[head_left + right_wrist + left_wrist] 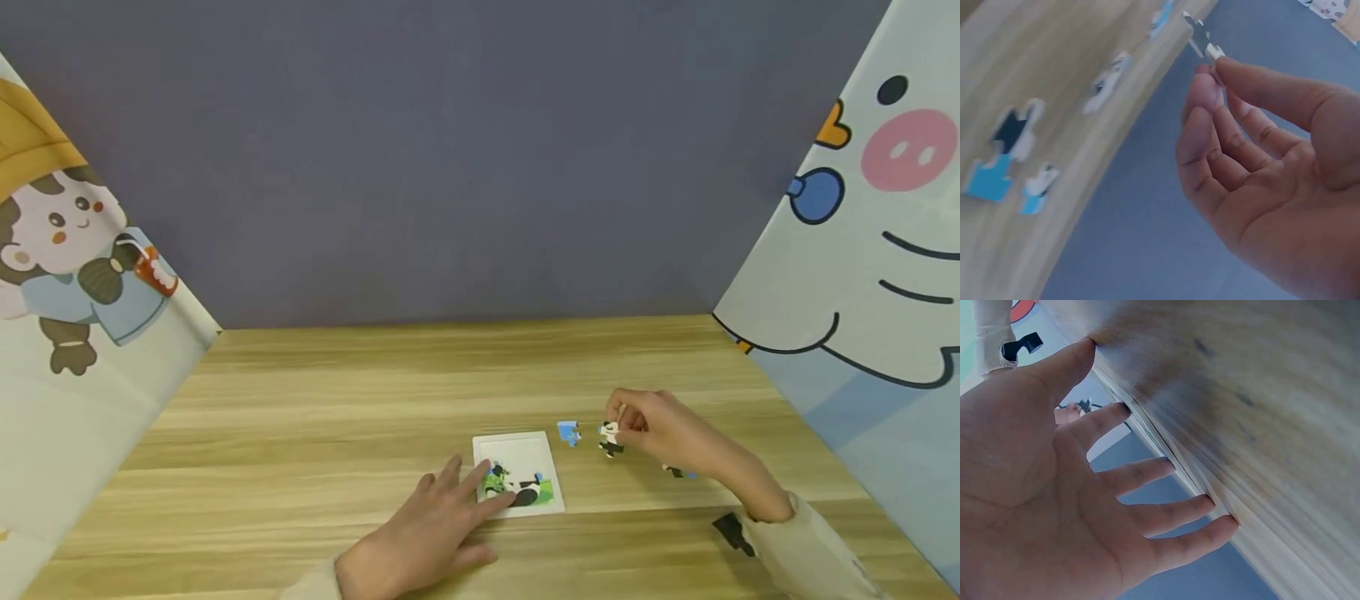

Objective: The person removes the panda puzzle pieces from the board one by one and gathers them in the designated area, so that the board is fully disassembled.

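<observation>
A white puzzle tray (517, 442) lies flat on the table, with joined panda and green pieces (529, 493) along its lower part. My left hand (427, 525), fingers spread and fairly straight, rests at the tray's left side, two fingertips over its edge. Thumb and fingertips of my right hand (660, 429) pinch a small puzzle piece (1199, 32), seen nearly edge-on in the right wrist view. Close by the fingertips in the head view is a black-and-white panda piece (611, 443). A blue piece (568, 432) lies between the tray and this hand.
More loose pieces (677, 472) lie partly under the right forearm; the right wrist view shows a blue one (988, 178) among them. A grey wall (465, 167) stands behind the wooden table (300, 417). Cartoon-printed panels (885, 275) flank both sides.
</observation>
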`<state>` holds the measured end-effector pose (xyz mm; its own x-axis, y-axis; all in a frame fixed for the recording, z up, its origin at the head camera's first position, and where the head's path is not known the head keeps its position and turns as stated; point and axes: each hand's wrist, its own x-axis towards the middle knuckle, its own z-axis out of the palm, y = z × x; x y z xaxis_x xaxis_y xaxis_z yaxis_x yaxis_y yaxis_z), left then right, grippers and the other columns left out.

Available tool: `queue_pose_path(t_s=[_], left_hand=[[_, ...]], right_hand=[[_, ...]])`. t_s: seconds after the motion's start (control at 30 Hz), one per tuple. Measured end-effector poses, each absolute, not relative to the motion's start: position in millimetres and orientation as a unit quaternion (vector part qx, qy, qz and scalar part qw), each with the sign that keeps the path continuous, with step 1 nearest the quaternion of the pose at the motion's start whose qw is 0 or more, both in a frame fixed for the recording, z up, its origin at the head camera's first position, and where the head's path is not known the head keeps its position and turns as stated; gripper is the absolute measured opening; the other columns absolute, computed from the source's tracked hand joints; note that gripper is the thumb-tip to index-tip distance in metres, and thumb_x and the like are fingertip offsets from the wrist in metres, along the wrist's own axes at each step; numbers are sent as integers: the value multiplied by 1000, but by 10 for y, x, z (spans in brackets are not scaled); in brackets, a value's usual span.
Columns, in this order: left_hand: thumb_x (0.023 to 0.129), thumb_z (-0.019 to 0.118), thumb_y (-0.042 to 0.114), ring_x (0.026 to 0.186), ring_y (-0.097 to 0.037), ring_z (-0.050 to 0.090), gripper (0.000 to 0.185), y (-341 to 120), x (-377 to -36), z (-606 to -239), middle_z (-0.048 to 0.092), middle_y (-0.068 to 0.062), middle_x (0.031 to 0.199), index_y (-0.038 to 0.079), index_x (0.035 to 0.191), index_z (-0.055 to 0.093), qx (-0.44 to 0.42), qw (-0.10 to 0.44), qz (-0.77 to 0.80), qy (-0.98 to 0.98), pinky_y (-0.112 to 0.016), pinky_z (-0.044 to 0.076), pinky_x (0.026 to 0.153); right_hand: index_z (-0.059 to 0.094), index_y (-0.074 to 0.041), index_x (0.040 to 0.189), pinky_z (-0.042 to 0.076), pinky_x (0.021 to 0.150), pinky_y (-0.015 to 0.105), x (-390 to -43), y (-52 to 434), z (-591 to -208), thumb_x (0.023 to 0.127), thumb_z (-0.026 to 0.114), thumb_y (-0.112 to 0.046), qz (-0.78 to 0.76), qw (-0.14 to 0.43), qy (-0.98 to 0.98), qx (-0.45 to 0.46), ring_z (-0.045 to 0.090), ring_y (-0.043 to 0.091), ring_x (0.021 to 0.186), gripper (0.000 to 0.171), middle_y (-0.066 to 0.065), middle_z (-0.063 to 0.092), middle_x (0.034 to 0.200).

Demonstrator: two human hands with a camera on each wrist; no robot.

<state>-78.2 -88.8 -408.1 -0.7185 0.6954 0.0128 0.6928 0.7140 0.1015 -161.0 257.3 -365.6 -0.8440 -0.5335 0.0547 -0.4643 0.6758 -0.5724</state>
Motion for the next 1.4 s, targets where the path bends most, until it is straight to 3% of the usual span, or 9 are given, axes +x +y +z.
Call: queue_pose_path(t_s=[0.07,0.13,0.23,0.3,0.37,0.43,0.5,0.83,1.4], left_hand=[[93,61,54,135,-48,41,63,-893,-774,-4083,39,-14,155,36,151,42,375,12,48,926,-62,50,90],[94,60,55,135,-48,41,63,-895,-771,-4088,39,-13,155,36,151,42,375,9,45,926,-62,49,90],[94,61,54,135,-48,41,63,-897,-769,-4097,40,-13,155,36,151,42,376,4,49,925,-62,49,91],[94,61,53,135,-48,41,63,-898,-769,-4101,40,-13,155,36,151,43,376,2,49,926,-62,49,91],[94,62,52,135,-48,41,62,-898,-768,-4106,40,-14,155,36,151,43,375,0,52,926,-63,49,91],[93,63,52,135,-48,40,63,-896,-765,-4111,39,-17,155,36,151,43,371,0,55,927,-63,48,91],[93,64,51,137,-48,39,63,-895,-757,-4116,35,-21,156,37,150,43,363,7,66,930,-63,47,93],[93,64,50,139,-47,36,65,-901,-738,-4080,31,-30,154,39,152,40,351,31,83,932,-64,44,98],[93,62,52,138,-48,37,65,-898,-777,-4066,32,-24,155,37,152,40,357,39,76,930,-65,44,98]], right_hand=[[60,-13,97,48,80,50,-1618,2602,-3695,90,71,-3,-287,68,917,-267,62,13,65,17,-6,66,77],[60,-12,96,42,93,62,-1626,2635,-3743,89,72,-2,-284,80,920,-258,61,13,63,17,-6,65,76],[61,-12,95,39,95,67,-1637,2680,-3815,88,72,0,-278,86,922,-254,60,12,61,18,-6,65,75],[61,-11,95,45,95,60,-1645,2694,-3860,87,72,1,-278,88,923,-252,58,11,60,18,-5,65,75],[62,-9,96,55,72,41,-1650,2696,-3898,87,71,1,-278,91,923,-251,56,9,60,17,-4,65,76],[63,-8,97,50,54,28,-1649,2692,-3928,87,72,1,-278,96,923,-248,54,8,61,16,-3,64,77],[63,-7,96,48,54,24,-1645,2683,-3952,86,72,1,-277,98,925,-242,54,8,62,17,-3,63,77],[65,-6,95,48,57,24,-1600,2601,-3962,84,73,3,-247,91,938,-225,54,9,68,16,-2,62,79],[64,-1,106,47,58,28,-1521,2454,-3938,85,67,12,-230,74,950,-197,52,14,71,26,4,59,83]])
